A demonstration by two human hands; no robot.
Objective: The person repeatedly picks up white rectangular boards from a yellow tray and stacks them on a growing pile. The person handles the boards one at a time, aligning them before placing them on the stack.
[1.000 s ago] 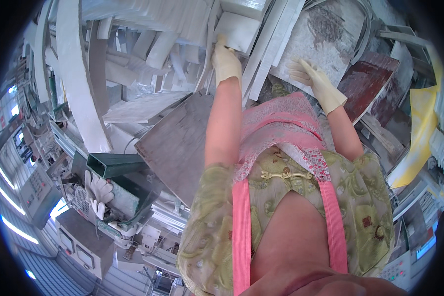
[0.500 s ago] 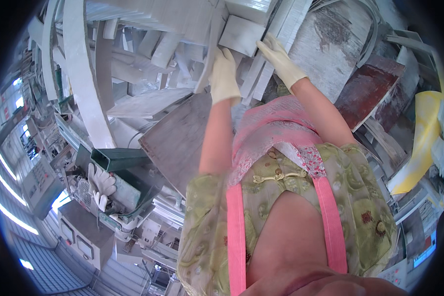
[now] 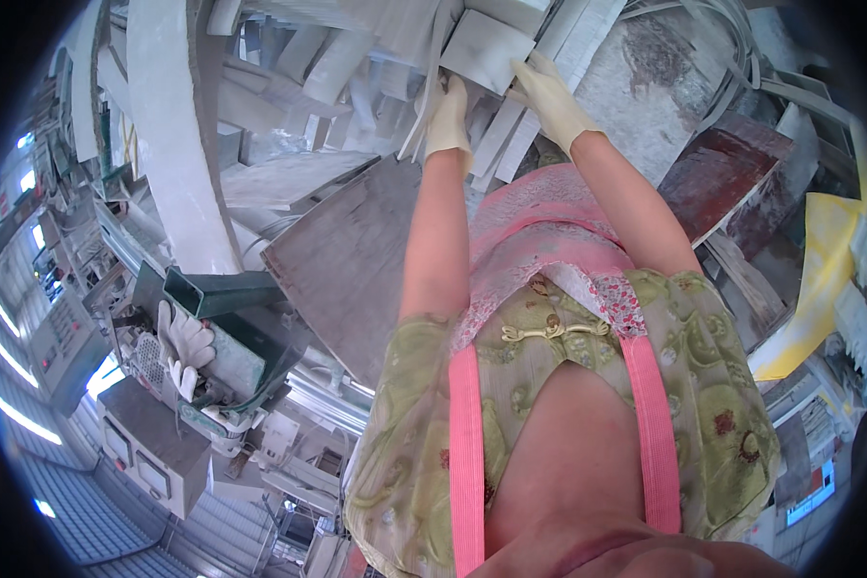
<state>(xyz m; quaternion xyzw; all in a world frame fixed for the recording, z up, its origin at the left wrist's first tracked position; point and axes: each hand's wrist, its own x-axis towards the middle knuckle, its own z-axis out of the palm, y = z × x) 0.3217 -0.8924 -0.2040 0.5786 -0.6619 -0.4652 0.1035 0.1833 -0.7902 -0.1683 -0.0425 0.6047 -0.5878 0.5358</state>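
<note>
Both hands (image 3: 448,120) (image 3: 562,104) flank a white block (image 3: 487,50) between pale strips (image 3: 580,43), fingers' grip unclear.

Pink apron (image 3: 549,207), cream gloves (image 3: 561,108), seemingly rubber

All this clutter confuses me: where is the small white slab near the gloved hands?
In the head view, the slab is at the top, just right of centre, between the fingertips of the left hand and right hand.
</note>
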